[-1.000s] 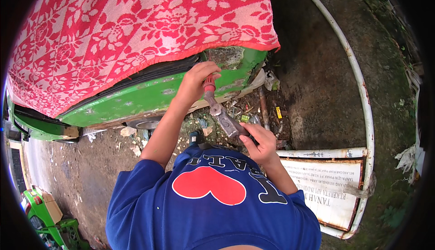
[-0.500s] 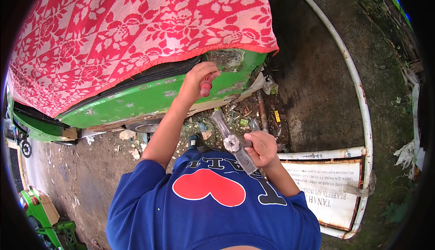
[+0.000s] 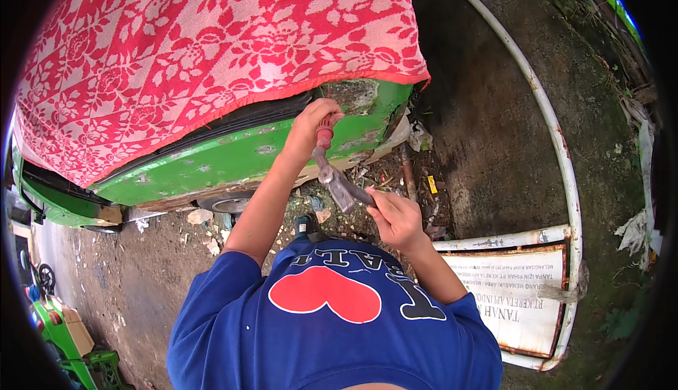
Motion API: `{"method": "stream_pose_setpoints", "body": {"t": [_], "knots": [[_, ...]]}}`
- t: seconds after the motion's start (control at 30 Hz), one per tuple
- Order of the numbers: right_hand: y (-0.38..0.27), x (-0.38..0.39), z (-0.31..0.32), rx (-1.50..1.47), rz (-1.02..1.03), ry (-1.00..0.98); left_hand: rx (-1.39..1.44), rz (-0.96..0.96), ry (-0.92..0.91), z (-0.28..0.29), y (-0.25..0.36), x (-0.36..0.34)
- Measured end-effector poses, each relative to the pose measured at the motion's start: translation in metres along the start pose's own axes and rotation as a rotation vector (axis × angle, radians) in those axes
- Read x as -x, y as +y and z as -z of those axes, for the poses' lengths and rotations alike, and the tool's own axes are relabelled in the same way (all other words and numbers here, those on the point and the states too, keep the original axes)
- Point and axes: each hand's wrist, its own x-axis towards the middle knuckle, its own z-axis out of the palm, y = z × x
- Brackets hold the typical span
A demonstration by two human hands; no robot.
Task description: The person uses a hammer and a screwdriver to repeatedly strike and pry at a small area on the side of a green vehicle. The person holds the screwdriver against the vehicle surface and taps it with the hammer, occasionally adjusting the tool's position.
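My left hand point(image 3: 308, 133) is wrapped round a red handle point(image 3: 325, 134) and holds it against the upper side of a green car body point(image 3: 226, 148). Whatever lies beyond the fist is hidden, so I cannot tell the tool's kind. A worn metal hammer point(image 3: 339, 191) is in my right hand point(image 3: 399, 220), gripped by its dark handle. One end of the hammer's head is at the butt of the red handle, seemingly touching it. Next to my left fist, a patch of grey, bare surface point(image 3: 353, 96) shows in the green paint.
A red and pink floral cloth point(image 3: 233, 44) covers the car's top. Stone chips and litter lie on the ground beneath the panel. On the right are a bent white pipe frame point(image 3: 544, 104) and a rusty-edged white sign point(image 3: 526, 298). Green plastic-looking objects point(image 3: 67, 330) stand at lower left.
The hammer has swung up and away from my body to the butt of the red handle, and my right hand has moved slightly left. My left hand has stayed almost in place.
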Motion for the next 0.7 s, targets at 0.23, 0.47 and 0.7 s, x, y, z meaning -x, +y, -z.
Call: {"method": "stream_pose_setpoints", "body": {"t": [0.23,0.47,0.7], "knots": [[0.002,-0.004,-0.002,0.042,-0.057,-0.014,0.0,0.094,0.021,0.0,0.007,-0.004],[-0.001,-0.007,0.009,-0.077,0.074,0.067,0.068,-0.035,0.122,-0.003,-0.001,0.004],[0.002,0.003,0.006,-0.12,-0.086,0.079,0.051,-0.009,0.138,-0.002,0.002,0.011]]}}
